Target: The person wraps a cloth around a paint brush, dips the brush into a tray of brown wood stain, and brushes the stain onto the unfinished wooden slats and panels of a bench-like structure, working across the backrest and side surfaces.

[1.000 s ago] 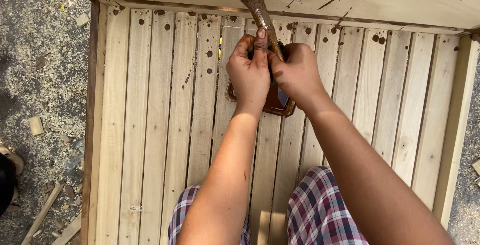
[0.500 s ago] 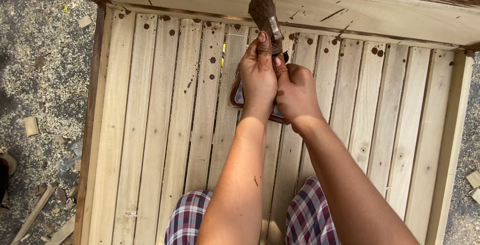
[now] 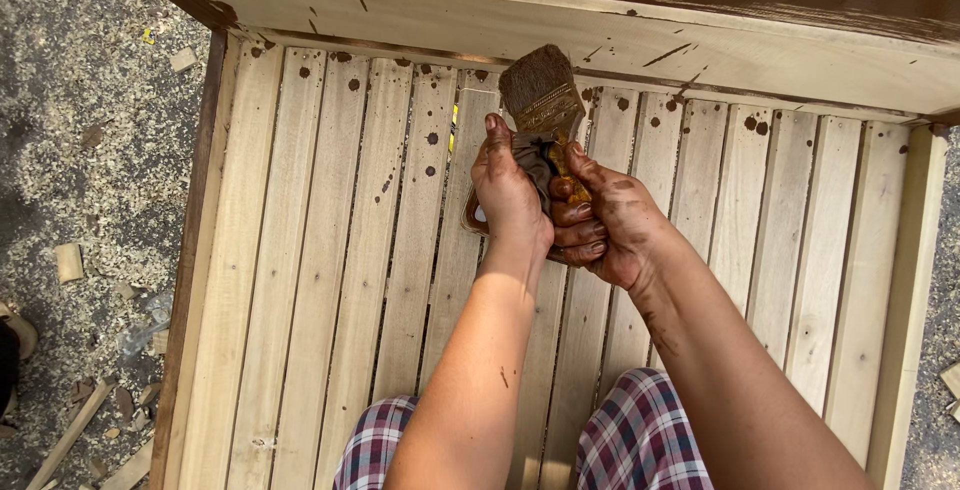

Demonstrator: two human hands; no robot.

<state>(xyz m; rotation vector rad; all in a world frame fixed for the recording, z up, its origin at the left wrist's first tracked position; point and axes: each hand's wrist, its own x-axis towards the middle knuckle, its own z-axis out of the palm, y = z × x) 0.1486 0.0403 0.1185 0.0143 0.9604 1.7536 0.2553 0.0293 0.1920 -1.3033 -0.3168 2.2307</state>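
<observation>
Both hands, left hand (image 3: 512, 195) and right hand (image 3: 610, 220), still clench the paintbrush (image 3: 543, 100) at frame centre; bristles now tilt further left over the slatted panel (image 3: 330, 250).

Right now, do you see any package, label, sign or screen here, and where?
None shows in this view: only hands with a stained brush over a bare slatted wooden frame, with wood scraps on the gravel beside it.

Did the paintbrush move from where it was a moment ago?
Cannot tell. The paintbrush sits upright above the same slat gap near the top rail in each picture; only the camera seems to shift.
</observation>
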